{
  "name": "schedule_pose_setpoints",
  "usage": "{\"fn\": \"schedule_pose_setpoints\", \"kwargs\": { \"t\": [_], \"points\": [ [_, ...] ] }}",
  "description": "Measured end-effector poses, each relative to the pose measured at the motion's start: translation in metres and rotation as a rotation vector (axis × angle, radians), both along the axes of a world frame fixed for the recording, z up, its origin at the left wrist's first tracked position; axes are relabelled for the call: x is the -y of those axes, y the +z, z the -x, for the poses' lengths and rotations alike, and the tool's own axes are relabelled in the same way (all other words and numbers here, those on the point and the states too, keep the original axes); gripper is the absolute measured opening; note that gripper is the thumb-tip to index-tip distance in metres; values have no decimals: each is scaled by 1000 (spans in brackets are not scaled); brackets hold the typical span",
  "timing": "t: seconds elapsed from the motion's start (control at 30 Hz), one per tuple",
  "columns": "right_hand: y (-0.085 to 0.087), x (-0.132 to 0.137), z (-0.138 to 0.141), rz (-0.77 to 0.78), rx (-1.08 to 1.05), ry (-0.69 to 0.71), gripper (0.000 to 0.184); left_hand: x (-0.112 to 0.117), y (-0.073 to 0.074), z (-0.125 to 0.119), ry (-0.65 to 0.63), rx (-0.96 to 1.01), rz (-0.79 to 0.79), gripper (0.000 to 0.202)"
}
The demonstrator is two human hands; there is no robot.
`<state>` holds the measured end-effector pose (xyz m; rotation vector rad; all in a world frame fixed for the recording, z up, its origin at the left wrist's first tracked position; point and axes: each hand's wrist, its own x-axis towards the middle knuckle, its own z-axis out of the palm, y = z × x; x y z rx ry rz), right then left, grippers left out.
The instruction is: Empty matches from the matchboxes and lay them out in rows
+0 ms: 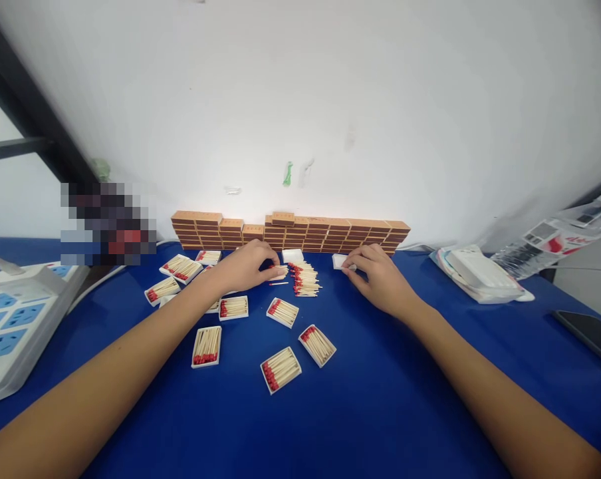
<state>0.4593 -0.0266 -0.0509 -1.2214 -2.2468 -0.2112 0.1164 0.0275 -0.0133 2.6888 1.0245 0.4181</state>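
Note:
My left hand [250, 266] is closed at the back of the table, thumb and fingers pinched on a few red-tipped matches [282, 270]. Just to its right lies a loose pile of matches [305, 279], heads mostly pointing left. A white matchbox tray [292, 255] sits behind that pile. Over on the right, my right hand [377, 274] grips the edge of another white tray [338, 261]; its inside is hard to make out. Trays filled with matches lie in front, among them one tray [280, 369] nearest me and another [318, 345] beside it.
Brown matchboxes [330, 233] are stacked in a long row against the wall. More filled trays [181, 267] lie to the left, partly behind my forearm. A white power strip [26, 313] is at far left. White plastic packs [480, 273] and a dark phone [587, 336] lie right.

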Motion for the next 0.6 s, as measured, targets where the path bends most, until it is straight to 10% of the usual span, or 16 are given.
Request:
{"fn": "schedule_pose_setpoints", "kwargs": {
  "t": [0.6],
  "points": [
    [38,9,-60,32,56,-222,17,-4,0,2,15,-3,-36,30]
  ]
}}
